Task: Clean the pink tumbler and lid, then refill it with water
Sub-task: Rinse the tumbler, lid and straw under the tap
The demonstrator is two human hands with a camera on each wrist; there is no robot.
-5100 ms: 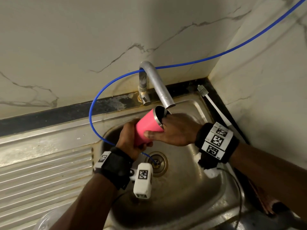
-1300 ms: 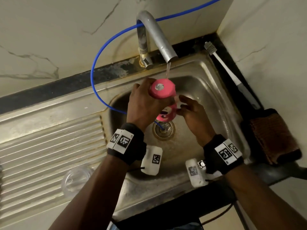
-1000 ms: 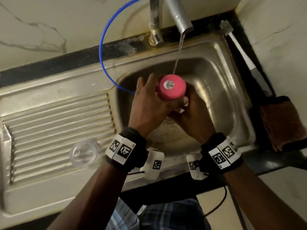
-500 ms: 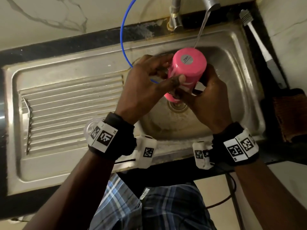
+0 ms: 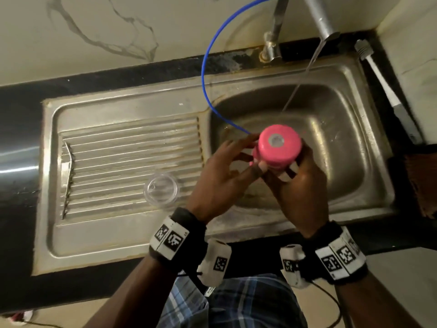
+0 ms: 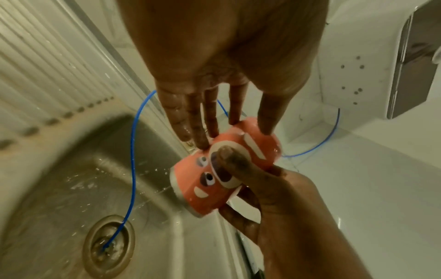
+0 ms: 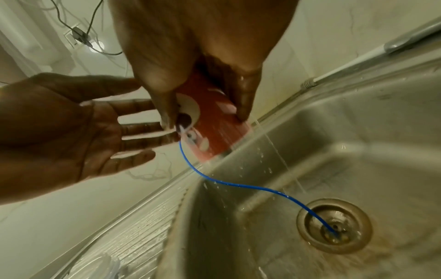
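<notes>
**Tumbler upside down over the sink, lid waiting**

Head view: The right hand is holding the pink tumbler upside down above the sink. The left hand is lying flat beside it with fingers spread. Water is running from the tap. The clear lid is sitting on the ribbed drainer, well apart from the tumbler.

Left wrist view: The left fingers are straight, their tips touching the tumbler. The right thumb is pressing on its picture.

Right wrist view: The right fingers are curling round the tumbler. The blue tube is running into the drain.

The tumbler looks rinsed and is draining. I think the lid wash and the refill are left.
</notes>
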